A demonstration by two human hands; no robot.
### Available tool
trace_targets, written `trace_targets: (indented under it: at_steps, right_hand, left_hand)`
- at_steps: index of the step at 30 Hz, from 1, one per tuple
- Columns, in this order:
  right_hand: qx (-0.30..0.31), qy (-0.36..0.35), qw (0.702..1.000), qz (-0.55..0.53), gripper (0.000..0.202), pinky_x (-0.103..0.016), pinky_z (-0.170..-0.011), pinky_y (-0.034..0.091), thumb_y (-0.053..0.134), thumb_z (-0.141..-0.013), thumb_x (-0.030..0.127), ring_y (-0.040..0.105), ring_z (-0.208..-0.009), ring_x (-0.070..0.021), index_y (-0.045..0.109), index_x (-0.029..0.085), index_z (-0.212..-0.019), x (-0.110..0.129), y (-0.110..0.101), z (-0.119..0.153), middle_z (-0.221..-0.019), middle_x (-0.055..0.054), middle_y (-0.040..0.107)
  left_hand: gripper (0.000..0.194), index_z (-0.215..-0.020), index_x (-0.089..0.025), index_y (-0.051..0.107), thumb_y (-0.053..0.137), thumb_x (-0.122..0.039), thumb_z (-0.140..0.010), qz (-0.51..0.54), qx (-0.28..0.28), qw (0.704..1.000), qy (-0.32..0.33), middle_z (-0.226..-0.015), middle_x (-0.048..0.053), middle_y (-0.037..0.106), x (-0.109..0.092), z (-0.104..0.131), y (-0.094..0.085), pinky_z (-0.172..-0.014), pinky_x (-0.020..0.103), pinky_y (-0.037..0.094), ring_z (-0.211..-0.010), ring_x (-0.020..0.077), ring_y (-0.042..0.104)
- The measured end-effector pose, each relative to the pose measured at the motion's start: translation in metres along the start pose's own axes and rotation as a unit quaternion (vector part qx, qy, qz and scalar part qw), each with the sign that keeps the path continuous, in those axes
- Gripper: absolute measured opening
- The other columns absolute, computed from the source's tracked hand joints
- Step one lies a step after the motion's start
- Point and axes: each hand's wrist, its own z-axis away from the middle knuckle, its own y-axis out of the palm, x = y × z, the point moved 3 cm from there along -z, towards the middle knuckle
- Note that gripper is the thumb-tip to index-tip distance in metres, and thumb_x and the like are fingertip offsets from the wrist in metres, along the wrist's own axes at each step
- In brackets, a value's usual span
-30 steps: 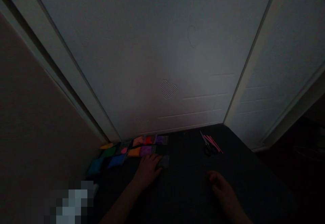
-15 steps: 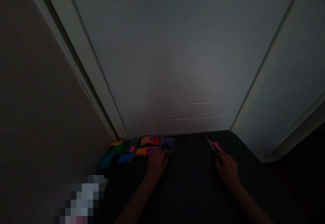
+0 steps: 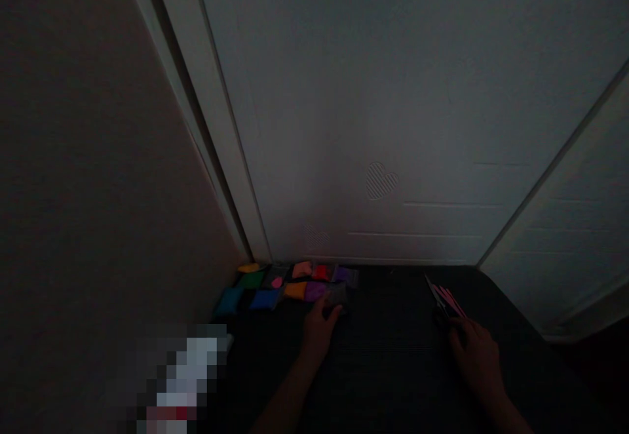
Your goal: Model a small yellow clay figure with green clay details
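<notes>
In dim light, my left hand [image 3: 319, 326] is at the near edge of a clear packet [image 3: 337, 295], with thumb and fingers apart at its corner; whether it grips the packet is hard to tell. Beside it lie a purple packet [image 3: 315, 291] and an orange packet [image 3: 295, 290]. My right hand [image 3: 476, 352] rests on the dark table by the handles of the scissors [image 3: 439, 297], its fingers bent and partly lost in shadow. Thin pink sticks [image 3: 451, 299] lie along the scissors' right side.
More packets lie at the back left: blue [image 3: 264, 299], teal [image 3: 228, 301], green [image 3: 251, 280], red [image 3: 321, 272] and violet [image 3: 343, 274]. A white panel [image 3: 383, 126] stands behind the dark table [image 3: 383, 368]. A pixelated patch covers the lower left.
The view has shifted, moving everything rightward in the picture. My left hand has drawn back off the purple packet, its thumb and fingers now spread at the clear packet. My right hand is slightly nearer me.
</notes>
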Motion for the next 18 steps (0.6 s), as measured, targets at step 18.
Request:
trace_targets:
  at_steps: [18]
  right_hand:
    - [-0.043,0.006,0.997,0.066,0.025,-0.037,-0.077,0.041,0.044,-0.076,0.032,0.054,-0.087,-0.0256,0.057,0.015,-0.09,-0.015,-0.002,0.007,-0.094,-0.011,0.059]
  left_hand:
    - [0.041,-0.111,-0.015,0.049,0.053,-0.033,-0.075,0.301,0.074,0.949,-0.062,-0.11,0.011,0.06,0.014,-0.012,-0.006,-0.083,0.032,0.046,-0.099,0.02,0.057]
